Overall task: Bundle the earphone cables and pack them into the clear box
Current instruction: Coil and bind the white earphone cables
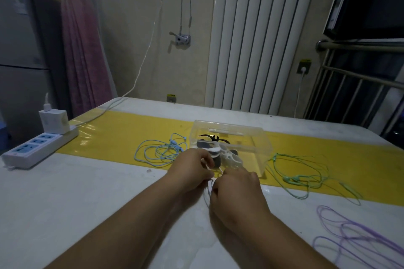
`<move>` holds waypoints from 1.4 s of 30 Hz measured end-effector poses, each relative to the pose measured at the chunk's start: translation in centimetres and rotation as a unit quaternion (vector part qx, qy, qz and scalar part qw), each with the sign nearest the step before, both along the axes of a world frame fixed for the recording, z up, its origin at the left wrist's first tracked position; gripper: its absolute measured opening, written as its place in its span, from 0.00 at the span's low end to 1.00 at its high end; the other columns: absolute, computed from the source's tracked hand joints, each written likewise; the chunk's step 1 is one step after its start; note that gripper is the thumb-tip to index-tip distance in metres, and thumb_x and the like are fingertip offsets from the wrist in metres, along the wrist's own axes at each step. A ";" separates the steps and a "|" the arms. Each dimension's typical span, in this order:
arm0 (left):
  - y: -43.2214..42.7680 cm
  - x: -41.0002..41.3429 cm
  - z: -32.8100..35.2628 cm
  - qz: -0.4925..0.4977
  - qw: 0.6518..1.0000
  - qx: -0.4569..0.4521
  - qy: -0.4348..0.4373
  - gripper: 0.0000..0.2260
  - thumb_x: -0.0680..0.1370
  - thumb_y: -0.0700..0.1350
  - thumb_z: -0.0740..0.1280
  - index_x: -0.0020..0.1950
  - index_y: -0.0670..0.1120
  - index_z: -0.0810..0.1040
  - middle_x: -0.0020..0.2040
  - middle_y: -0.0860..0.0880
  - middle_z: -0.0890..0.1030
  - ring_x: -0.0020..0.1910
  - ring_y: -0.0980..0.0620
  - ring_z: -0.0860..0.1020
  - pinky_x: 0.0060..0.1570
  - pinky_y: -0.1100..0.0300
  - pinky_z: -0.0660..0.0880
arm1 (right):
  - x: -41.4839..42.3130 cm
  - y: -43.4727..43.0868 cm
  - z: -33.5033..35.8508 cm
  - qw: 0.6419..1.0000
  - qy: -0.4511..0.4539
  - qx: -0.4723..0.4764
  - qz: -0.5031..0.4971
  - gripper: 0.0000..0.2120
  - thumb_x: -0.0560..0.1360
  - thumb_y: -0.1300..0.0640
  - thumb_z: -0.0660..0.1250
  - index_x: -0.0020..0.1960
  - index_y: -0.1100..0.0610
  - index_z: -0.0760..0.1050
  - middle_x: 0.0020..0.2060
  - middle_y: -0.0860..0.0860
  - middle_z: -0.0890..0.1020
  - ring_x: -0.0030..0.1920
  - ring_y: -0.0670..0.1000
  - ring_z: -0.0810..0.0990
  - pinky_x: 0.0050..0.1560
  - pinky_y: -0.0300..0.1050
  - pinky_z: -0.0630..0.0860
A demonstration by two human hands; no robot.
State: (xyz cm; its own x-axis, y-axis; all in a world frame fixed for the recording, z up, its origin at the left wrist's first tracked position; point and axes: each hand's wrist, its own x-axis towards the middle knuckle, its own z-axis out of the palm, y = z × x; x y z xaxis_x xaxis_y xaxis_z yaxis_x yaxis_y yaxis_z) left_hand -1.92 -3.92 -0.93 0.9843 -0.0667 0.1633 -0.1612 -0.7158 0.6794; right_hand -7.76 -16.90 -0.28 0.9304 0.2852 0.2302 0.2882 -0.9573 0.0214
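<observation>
Well off to the left of my left hand, a white power strip is sitting on the table. Just left of that hand, the blue earphone cable is lying loose. Both my hands are curling their fingers, the left and my right hand together pinching the thin white earphone cable between them. The clear box is standing just beyond my knuckles. Right of my right hand the green earphone cable is sprawling, and the purple earphone cable is lying nearer me.

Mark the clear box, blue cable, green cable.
clear box (229, 131): head view, far wall.
blue cable (173, 143): head view, knotted middle.
green cable (288, 179): head view, earbud end.
</observation>
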 end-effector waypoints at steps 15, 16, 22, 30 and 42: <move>-0.8 -1.4 -0.1 0.066 0.979 0.175 -0.079 0.20 0.66 0.56 0.75 0.44 0.50 0.67 0.43 0.48 0.80 0.45 0.44 0.78 0.35 0.57 0.66 | 4.6 -3.1 4.1 0.952 0.202 0.226 0.046 0.09 0.72 0.55 0.70 0.34 0.46 0.80 0.30 0.44 0.81 0.34 0.42 0.78 0.36 0.38 0.73; -0.7 -1.3 -0.1 0.061 0.983 0.158 -0.068 0.19 0.66 0.56 0.76 0.42 0.50 0.69 0.42 0.48 0.80 0.44 0.45 0.78 0.35 0.57 0.67 | 5.0 -3.1 4.3 0.949 0.199 0.240 0.045 0.10 0.72 0.56 0.70 0.34 0.46 0.80 0.29 0.43 0.80 0.32 0.41 0.77 0.35 0.36 0.73; 0.4 -0.7 -0.5 0.015 0.996 0.076 -0.036 0.07 0.67 0.50 0.77 0.41 0.52 0.82 0.39 0.53 0.82 0.41 0.55 0.78 0.41 0.61 0.73 | 5.6 -2.1 2.2 0.951 0.184 0.246 0.043 0.06 0.73 0.55 0.69 0.38 0.46 0.81 0.34 0.41 0.81 0.37 0.40 0.78 0.39 0.38 0.75; 0.6 -0.8 0.1 -0.030 0.995 0.088 -0.029 0.07 0.67 0.46 0.77 0.44 0.51 0.85 0.42 0.51 0.84 0.43 0.56 0.80 0.44 0.61 0.75 | 5.5 -2.8 1.7 0.957 0.129 0.258 0.026 0.08 0.73 0.54 0.68 0.37 0.44 0.79 0.35 0.40 0.79 0.39 0.41 0.78 0.37 0.38 0.72; -0.2 -1.0 0.1 -0.021 0.994 0.092 -0.055 0.08 0.66 0.48 0.76 0.37 0.52 0.78 0.38 0.54 0.80 0.40 0.56 0.77 0.38 0.60 0.73 | 5.9 -3.6 1.6 0.937 0.050 0.347 0.001 0.06 0.74 0.54 0.69 0.39 0.48 0.79 0.38 0.45 0.82 0.40 0.45 0.79 0.39 0.42 0.73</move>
